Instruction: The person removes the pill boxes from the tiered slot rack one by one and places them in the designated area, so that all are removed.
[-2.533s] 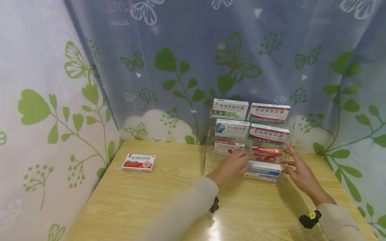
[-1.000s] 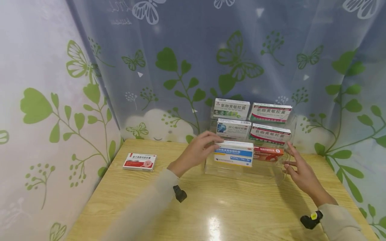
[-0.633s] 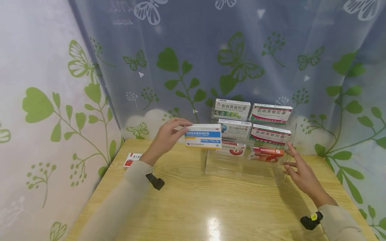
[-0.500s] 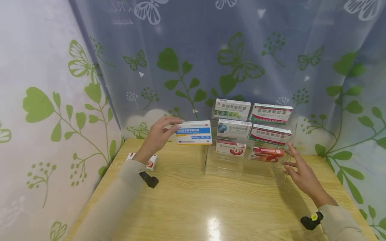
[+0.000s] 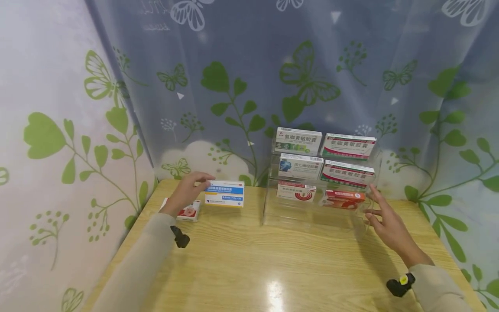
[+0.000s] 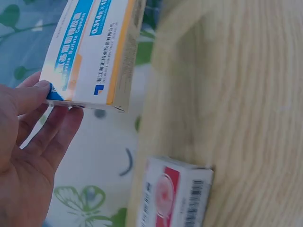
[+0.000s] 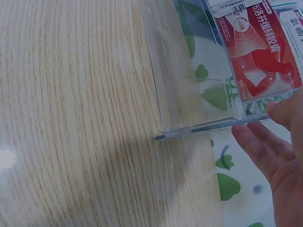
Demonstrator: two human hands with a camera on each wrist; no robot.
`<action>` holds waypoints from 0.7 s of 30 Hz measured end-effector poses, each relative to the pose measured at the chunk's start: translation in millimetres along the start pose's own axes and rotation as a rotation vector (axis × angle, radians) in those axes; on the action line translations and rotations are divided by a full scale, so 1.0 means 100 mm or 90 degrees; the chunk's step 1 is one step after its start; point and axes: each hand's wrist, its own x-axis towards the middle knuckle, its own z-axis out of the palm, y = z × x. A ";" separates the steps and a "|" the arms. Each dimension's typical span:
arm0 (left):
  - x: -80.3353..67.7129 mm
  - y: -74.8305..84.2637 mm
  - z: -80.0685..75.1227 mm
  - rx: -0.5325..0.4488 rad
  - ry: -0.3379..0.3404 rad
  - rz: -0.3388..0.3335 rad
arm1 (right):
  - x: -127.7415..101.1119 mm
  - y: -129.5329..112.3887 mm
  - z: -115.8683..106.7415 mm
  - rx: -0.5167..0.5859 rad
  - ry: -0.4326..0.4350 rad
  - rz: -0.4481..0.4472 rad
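Note:
My left hand pinches a white, blue and yellow medicine box by its left end, thumb on the printed face and fingers behind. This box looks raised above the table's back left area. Below the hand lies a white and red medicine box, partly covered by it in the head view. At the right, my right hand holds the side wall of a clear stepped display stand. Its fingertips meet that wall near a red medicine box.
Several medicine boxes stand in pairs on the stand's tiers, such as a green and white box at the top. The wooden table reaches back to a patterned curtain.
The blue and yellow box was lifted from the stand's front tier by my left hand and carried left, then lowered beside the white and red box. My right hand has stayed at the stand.

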 end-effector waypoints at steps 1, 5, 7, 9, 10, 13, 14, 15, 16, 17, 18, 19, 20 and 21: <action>-0.01 -0.05 0.01 0.008 -0.007 -0.004 | 0.00 0.00 0.00 0.001 0.000 0.001; -0.07 -0.22 0.08 0.011 -0.036 -0.034 | -0.01 -0.01 -0.01 0.007 -0.002 0.004; -0.10 -0.29 0.11 0.016 -0.047 -0.041 | -0.01 -0.01 -0.02 0.005 -0.002 0.005; -0.12 -0.33 0.14 0.025 -0.057 -0.052 | -0.01 -0.01 -0.01 0.007 -0.001 0.004; -0.13 -0.35 0.15 0.035 -0.057 -0.049 | -0.01 -0.01 -0.01 0.006 0.000 0.004; -0.14 -0.39 0.17 0.044 -0.058 -0.059 | -0.01 0.00 -0.01 0.002 0.002 0.001; -0.15 -0.41 0.18 0.042 -0.060 -0.060 | 0.00 0.01 0.00 0.002 0.003 -0.001; -0.15 -0.43 0.19 0.039 -0.061 -0.061 | 0.00 0.01 0.00 0.001 0.004 -0.002; -0.16 -0.45 0.20 0.036 -0.064 -0.061 | 0.00 0.01 0.00 -0.002 0.005 -0.002; -0.16 -0.47 0.21 0.038 -0.067 -0.053 | 0.00 0.01 0.00 -0.004 0.005 -0.002; -0.17 -0.49 0.22 0.037 -0.071 -0.047 | 0.01 0.02 0.00 -0.006 0.006 -0.002; -0.17 -0.51 0.23 0.036 -0.075 -0.041 | 0.01 0.02 0.00 -0.008 0.005 -0.001; -0.17 -0.52 0.24 0.034 -0.076 -0.035 | 0.01 0.02 0.00 -0.010 0.005 0.001; -0.17 -0.54 0.24 0.035 -0.077 -0.030 | 0.01 0.02 0.01 -0.011 0.005 0.002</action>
